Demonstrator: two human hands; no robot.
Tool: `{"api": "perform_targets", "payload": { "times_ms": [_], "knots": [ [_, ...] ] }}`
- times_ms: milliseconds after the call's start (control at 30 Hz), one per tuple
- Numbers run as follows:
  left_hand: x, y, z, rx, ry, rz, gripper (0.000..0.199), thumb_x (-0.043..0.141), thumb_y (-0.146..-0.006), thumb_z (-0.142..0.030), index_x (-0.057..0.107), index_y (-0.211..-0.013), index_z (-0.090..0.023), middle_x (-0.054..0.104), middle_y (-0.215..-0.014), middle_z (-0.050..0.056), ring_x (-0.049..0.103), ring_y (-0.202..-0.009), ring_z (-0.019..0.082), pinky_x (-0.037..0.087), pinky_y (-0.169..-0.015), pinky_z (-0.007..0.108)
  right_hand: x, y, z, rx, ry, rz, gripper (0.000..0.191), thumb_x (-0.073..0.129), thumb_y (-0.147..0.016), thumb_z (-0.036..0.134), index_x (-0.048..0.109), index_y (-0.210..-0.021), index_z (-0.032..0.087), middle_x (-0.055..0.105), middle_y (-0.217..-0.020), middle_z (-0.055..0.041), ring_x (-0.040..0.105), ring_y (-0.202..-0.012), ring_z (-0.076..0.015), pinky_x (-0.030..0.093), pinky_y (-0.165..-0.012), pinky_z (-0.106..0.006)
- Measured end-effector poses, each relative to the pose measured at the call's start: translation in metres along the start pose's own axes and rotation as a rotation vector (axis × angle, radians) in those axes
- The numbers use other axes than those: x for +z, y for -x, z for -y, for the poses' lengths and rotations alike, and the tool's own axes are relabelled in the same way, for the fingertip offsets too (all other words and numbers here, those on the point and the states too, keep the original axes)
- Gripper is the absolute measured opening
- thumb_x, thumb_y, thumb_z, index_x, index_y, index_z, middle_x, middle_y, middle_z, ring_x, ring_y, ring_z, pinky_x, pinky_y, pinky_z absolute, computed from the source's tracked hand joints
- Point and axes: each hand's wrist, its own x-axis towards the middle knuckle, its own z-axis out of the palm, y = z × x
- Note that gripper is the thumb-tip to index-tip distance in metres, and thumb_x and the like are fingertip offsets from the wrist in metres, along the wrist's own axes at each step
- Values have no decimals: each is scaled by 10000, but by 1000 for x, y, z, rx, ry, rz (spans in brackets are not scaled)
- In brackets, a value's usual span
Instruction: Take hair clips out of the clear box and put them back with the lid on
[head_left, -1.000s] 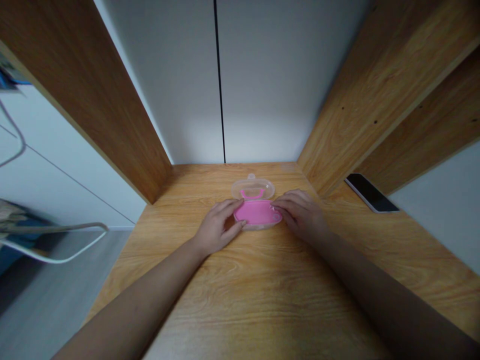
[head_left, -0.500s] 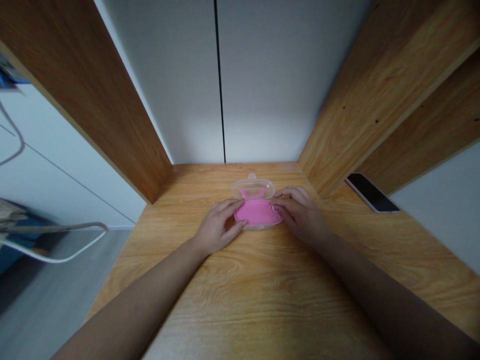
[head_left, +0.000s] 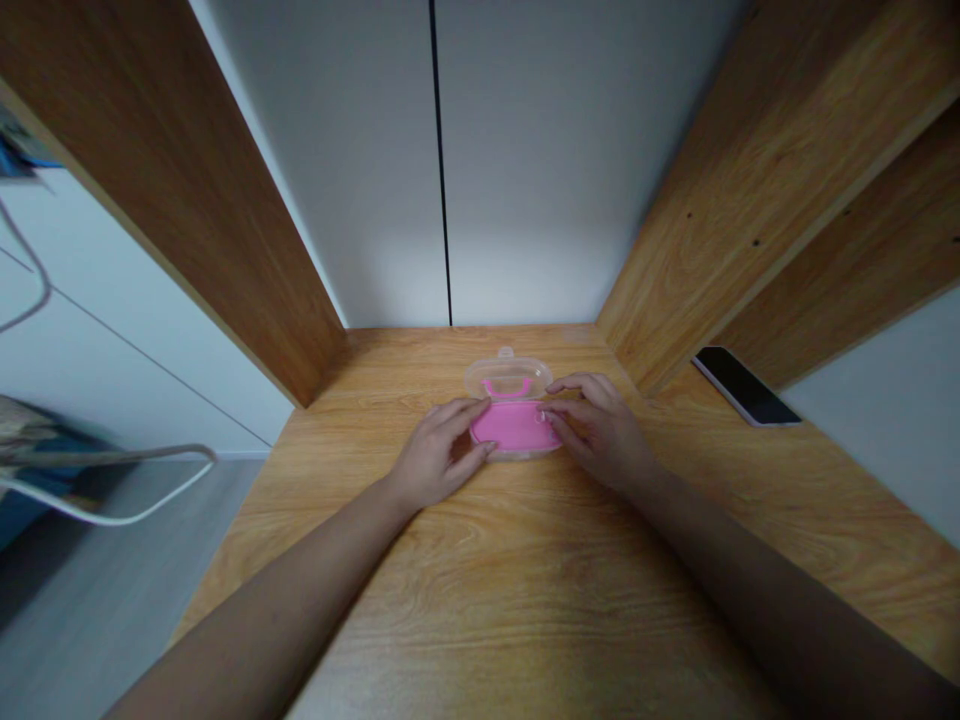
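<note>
Wooden tabletop (head_left: 465,600) bore an opened pink case (head_left: 512,427)

The case lay flat, its clear lid (head_left: 534,373) tipped back behind, presumably leaving the interior reachable. The left hand (head_left: 435,450), thumb in front and fingers behind, gripped its left end, likely to steady it. The right hand (head_left: 604,432) was angled inward, fingertips at a tiny clear piece (head_left: 541,417); whether they pinched it was unclear.

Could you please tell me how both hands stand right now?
Left hand: holding the left end of the pink case.
Right hand: fingertips pinching a small pale item, too small to identify.
</note>
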Motion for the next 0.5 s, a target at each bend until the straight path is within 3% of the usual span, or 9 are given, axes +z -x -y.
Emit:
{"api": "perform_targets", "payload": {
  "times_ms": [500],
  "knots": [
    [0,1,1,-6,-9,-6,476,604,-956,-350,550,-1400,-188,650,-1298,148,618,-1200,277,518,-1024,458,-3,3,-1,-40,-10,-48,133,674,-876,206,676,-995,265,652,-1131,-78,612,-1053,-278,501,-895,-495]
  ]
}}
